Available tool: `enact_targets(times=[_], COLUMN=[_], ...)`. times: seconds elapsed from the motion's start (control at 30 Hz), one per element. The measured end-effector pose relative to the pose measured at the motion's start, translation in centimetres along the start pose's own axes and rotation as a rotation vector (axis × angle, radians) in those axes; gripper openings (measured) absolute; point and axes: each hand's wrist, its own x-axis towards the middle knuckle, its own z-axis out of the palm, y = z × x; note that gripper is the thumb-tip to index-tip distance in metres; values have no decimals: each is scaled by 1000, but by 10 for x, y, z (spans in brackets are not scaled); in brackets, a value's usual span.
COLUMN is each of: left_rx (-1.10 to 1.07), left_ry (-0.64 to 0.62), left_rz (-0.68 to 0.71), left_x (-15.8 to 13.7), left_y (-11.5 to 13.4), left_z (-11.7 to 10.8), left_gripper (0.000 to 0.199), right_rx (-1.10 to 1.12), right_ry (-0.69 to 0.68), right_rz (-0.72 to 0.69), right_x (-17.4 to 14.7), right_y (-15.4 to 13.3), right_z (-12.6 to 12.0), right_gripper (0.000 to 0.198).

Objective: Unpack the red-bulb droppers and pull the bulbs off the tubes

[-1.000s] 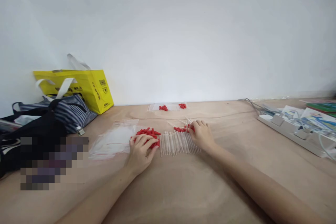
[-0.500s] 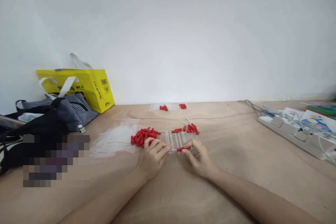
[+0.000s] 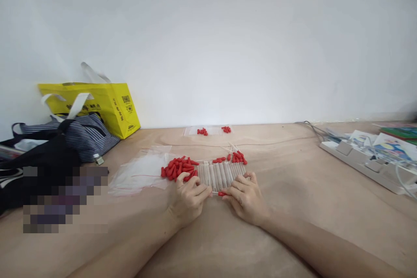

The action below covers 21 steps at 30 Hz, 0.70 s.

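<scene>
My left hand (image 3: 190, 195) is closed, its fingers pinching the left end of a thin clear glass dropper tube (image 3: 215, 193). My right hand (image 3: 246, 195) is closed round a red rubber dropper bulb (image 3: 222, 193) on the tube's right end; most of the bulb is hidden by the fingers. Just beyond both hands lies a row of clear glass tubes (image 3: 220, 173), side by side. A heap of red rubber bulbs (image 3: 179, 167) sits behind my left hand. Several droppers with red bulbs (image 3: 239, 157) lie past the row's right end.
Clear plastic bags (image 3: 140, 173) lie flat at the left. Against the wall rests a bag with red bulbs (image 3: 202, 131). A yellow bag (image 3: 125, 113), a striped bag (image 3: 87, 137) and a black bag (image 3: 61, 167) stand far left. On the right lies a power strip (image 3: 358, 167) with cables.
Both hands have moved slightly toward me with the tube and bulb. My right fingers have curled further over the bulb, so less red shows. The view has shifted a little.
</scene>
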Motion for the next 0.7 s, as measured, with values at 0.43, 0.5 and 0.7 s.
enact_targets(times=[0.43,0.5,0.7], left_rx=[-13,-9,82], left_ry=[20,22,111], left_rz=[24,26,-180], left_x=[-7,-7,2], left_y=[6,3,-20], left_z=[-3,-5,-19], left_gripper=[15,17,19], right_rx=[229,250,311], right_ry=[-268,-300,-249], right_rz=[84,77,318], right_x=[11,11,3], right_y=[1,5,44], right_z=[-25,-28,-33], right_gripper=[17,19,26])
